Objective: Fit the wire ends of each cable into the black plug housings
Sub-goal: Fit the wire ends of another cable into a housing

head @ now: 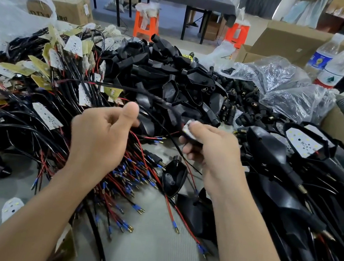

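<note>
My right hand [211, 151] pinches a small white LED board [188, 128] together with a black housing piece, and a black cable trails from it down and to the right. My left hand [101, 134] has its fingers curled and its thumb up, holding thin wires from the cable heap [54, 114]. That heap of red and black wires has blue-sleeved brass ends [135, 179] fanned out between my forearms. Empty black housings [166, 78] are piled behind my hands. One loose housing [173, 177] lies on the grey table between my wrists.
Assembled housings with boards and cables [298, 166] are stacked at the right. Clear plastic bags [289, 86] and small black connectors [240, 103] lie at the back right, beside two water bottles [336, 65]. Cardboard boxes [71, 6] and orange stools [145, 22] stand behind.
</note>
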`<state>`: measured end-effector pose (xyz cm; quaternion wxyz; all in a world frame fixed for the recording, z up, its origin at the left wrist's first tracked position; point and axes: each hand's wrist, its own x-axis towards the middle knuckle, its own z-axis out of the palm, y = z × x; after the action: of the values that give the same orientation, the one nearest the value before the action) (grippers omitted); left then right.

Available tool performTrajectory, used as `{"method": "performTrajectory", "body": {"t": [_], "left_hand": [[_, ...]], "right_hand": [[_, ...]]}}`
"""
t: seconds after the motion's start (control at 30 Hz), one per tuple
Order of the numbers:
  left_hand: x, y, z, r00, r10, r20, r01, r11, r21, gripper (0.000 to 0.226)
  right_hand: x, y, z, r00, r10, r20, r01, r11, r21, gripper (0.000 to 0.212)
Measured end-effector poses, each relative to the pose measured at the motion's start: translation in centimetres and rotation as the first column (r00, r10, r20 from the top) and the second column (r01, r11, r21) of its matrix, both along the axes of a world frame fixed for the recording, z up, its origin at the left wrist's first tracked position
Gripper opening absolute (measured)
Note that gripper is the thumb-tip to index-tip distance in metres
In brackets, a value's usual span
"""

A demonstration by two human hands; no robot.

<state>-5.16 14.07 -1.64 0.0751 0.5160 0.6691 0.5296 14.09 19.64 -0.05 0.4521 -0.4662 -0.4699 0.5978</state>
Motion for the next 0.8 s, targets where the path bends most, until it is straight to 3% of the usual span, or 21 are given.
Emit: {"method": "performTrajectory", "body": {"t": [0.1, 0.2, 0.3, 0.37, 0.47, 0.57, 0.7, 0.8], "left_hand": [[0.9, 0.4, 0.1, 0.907, -0.185, 0.377, 0.180, 0.983, 0.048, 0.037], [0.9, 0.8, -0.1, 0.892, -0.170, 0.418, 0.181, 0.983, 0.015, 0.031], [0.9, 0.6, -0.2, 0.892, -0.253, 0.375, 0.282, 0.959, -0.024, 0.039], [1.1, 0.4, 0.1, 0.882, -0.341, 0.324, 0.377, 0.925, -0.052, 0.041], [2.0, 0.1, 0.2, 0.810, -0.496, 0.313, 0.556, 0.819, -0.142, 0.041], [2.8, -0.2, 0.2, 0.709, -0.584, 0.394, 0.694, 0.679, -0.242, 0.041], [3.4, -0.6, -0.1, 0.629, -0.630, 0.455, 0.776, 0.541, -0.325, 0.041], [3.8, -0.7, -0.3, 0.605, -0.654, 0.454, 0.795, 0.461, -0.395, 0.038]], "right_hand": [[-0.5, -0.6, -0.4, 0.915, 0.246, 0.320, -0.293, 0.950, 0.109, 0.024], [-0.4, -0.8, -0.4, 0.780, 0.303, 0.547, -0.453, 0.877, 0.161, 0.041], [0.0, -1.0, -0.1, 0.681, 0.402, 0.612, -0.592, 0.794, 0.137, 0.026], [0.1, -1.3, 0.3, 0.769, 0.461, 0.442, -0.567, 0.811, 0.141, 0.018], [-0.1, -0.8, 0.3, 0.904, 0.423, 0.057, -0.427, 0.901, 0.079, 0.036], [-0.5, -0.4, 0.1, 0.973, 0.222, -0.063, -0.222, 0.975, 0.014, 0.036], [-0.5, 0.2, -0.2, 0.972, 0.049, -0.230, -0.051, 0.999, -0.006, 0.027], [0.1, 0.6, -0.4, 0.965, -0.009, -0.263, 0.003, 1.000, -0.023, 0.021]]}}
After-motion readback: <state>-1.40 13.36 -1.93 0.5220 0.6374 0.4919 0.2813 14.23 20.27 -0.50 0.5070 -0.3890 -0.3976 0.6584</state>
